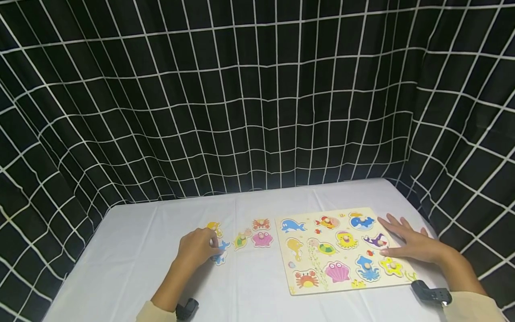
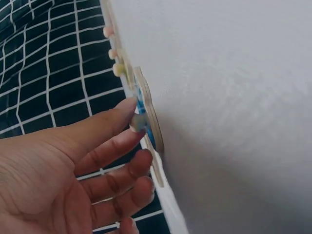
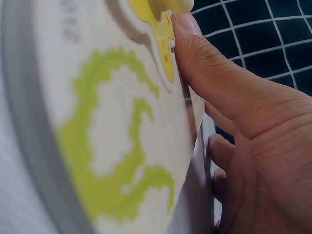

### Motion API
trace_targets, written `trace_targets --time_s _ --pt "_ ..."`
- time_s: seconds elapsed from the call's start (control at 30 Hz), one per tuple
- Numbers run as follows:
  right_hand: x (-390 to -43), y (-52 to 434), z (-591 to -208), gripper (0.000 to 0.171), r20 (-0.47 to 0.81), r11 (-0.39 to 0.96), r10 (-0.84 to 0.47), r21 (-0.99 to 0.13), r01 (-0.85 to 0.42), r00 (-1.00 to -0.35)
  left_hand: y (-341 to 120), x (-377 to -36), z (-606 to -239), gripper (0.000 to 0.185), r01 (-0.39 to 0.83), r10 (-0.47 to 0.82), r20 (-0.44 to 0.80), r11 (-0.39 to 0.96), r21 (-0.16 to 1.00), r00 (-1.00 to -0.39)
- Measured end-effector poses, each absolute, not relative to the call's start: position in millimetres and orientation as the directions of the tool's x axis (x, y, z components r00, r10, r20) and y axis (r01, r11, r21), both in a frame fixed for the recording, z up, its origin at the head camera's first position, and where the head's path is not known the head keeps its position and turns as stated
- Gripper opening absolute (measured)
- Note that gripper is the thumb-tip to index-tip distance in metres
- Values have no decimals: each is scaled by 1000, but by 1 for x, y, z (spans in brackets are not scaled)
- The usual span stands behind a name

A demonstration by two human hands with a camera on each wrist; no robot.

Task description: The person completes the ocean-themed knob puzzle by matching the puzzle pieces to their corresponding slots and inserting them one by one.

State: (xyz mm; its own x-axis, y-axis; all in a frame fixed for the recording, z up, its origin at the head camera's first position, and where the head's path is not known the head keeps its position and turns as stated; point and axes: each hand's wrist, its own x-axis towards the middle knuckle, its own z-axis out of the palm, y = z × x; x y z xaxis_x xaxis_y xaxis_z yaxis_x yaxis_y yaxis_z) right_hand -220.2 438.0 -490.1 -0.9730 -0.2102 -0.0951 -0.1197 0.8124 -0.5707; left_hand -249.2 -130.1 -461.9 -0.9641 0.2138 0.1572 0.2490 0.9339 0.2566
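Pinching left hand (image 1: 196, 246): thumb and fingertips grasp the knob (image 2: 138, 122) of the blue piece (image 1: 221, 254), on the table (image 1: 120, 268) left of the board (whether it is lifted, I cannot tell).
Knob: small and round, so an off-centre pinch could let the piece tip or drop.
Seahorse piece (image 1: 214, 227): just beyond those fingers; a careless sweep might nudge it.
Turtle piece (image 1: 240, 240), crab piece (image 1: 261, 224), shell piece (image 1: 263, 239): between left hand and board, so a low path across might scatter them.
Right hand (image 1: 422, 246): fingers spread, grasping nothing, thumb against the board's right side.
Board (image 1: 335, 289): could slide if pushed unevenly.
Grid curtain (image 1: 257, 112): behind the table.
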Motion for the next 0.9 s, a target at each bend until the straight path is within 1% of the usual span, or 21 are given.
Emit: trace_targets --time_s 0.13,0.37,0.5,0.77,0.9 --pt "-221 438 -490 96 -102 815 -208 -567 -115 -973 -131 -250 -462 22 242 215 134 938 246 -967" --pt "-222 442 -494 98 -103 819 -211 -562 -119 -972 -130 -252 -459 13 222 199 120 950 218 -973" --pt "-226 444 -497 98 -105 820 -212 -560 -119 -972 -132 -253 -460 11 211 189 116 952 221 -975" --pt "-224 441 -495 100 -113 819 -197 -565 -100 -974 -135 -256 -463 16 149 129 109 966 211 -986" --pt "-224 440 -495 100 -117 825 -188 -558 -92 -975 -136 -255 -464 16 145 127 94 965 218 -987"
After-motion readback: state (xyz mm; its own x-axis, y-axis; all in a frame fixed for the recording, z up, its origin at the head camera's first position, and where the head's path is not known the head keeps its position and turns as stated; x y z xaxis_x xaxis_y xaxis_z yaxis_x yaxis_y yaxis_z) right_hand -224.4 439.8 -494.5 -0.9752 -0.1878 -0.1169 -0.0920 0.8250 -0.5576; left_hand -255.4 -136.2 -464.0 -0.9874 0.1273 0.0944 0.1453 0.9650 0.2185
